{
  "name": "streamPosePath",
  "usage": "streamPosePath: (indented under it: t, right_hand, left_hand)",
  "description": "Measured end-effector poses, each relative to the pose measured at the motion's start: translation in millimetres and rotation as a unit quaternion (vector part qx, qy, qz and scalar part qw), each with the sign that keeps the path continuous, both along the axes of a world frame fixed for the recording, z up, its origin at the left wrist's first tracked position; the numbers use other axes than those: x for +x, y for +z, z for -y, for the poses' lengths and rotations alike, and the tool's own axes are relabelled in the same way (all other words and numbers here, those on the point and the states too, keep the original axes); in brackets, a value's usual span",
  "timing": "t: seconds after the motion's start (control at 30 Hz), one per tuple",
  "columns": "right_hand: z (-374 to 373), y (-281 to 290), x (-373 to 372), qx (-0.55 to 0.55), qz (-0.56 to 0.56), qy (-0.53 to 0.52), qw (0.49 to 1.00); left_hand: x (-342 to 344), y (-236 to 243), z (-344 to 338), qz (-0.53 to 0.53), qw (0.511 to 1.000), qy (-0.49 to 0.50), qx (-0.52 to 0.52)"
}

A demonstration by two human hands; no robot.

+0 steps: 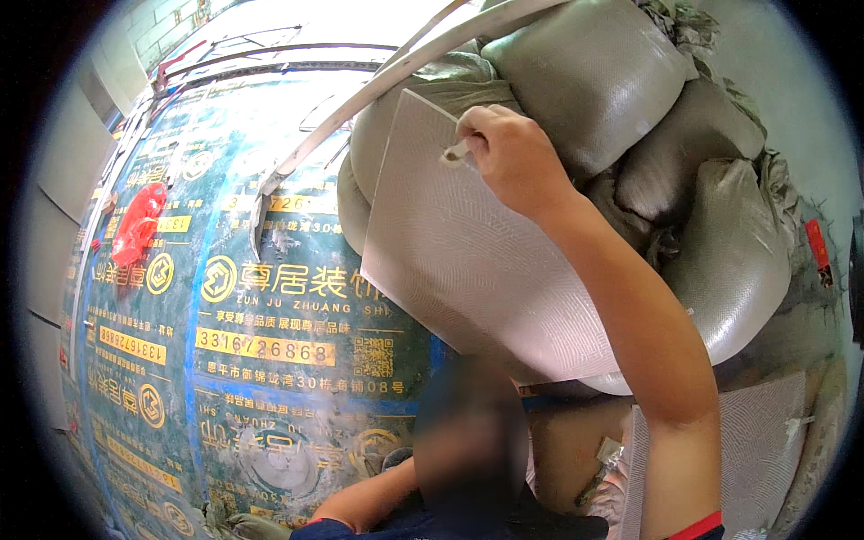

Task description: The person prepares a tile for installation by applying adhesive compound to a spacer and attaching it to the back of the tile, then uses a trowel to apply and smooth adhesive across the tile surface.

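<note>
My right hand [508,148] is at the top edge of a large tile [481,252], its fingers curled around a small off-white piece [455,154]. That piece lies against the tile's pale, ridged face; its exact kind is unclear. The tile leans back at a slant against several full woven sacks [585,76]. From the lower edge, my left forearm [373,498] reaches toward the middle, where a dark blurred patch hides my left hand and its fingers.
Printed green protective sheeting [270,297] covers the floor at left, with a red plastic bag [139,225] on it. A long curved strip [351,101] crosses in front of the sacks. Another ridged tile [760,450] stands at lower right, beside a brown cardboard surface [565,441].
</note>
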State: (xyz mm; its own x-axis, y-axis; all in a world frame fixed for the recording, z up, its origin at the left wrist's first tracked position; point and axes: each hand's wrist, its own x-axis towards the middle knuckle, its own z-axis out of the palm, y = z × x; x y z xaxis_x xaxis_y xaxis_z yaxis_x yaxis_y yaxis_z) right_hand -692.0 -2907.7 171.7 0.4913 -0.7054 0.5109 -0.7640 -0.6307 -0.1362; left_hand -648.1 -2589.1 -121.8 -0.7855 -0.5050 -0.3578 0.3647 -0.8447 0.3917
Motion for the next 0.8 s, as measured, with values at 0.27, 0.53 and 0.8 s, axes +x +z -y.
streamPosePath:
  t: [0.27, 0.53, 0.8]
  right_hand:
    - [23.5, -5.0, 16.3, -0.06, -0.048, -0.019, 0.997]
    - [22.7, 5.0, 26.3, -0.052, -0.121, -0.042, 0.99]
    - [28.9, 10.8, 41.8, -0.02, -0.209, -0.086, 0.974]
  left_hand:
    - [-0.2, -14.2, -1.5, 0.004, 1.0, -0.011, 0.008]
    - [0.9, -28.7, 3.5, -0.02, 0.998, -0.049, 0.026]
    - [2.1, -32.2, 1.4, -0.026, 0.998, -0.048, 0.017]
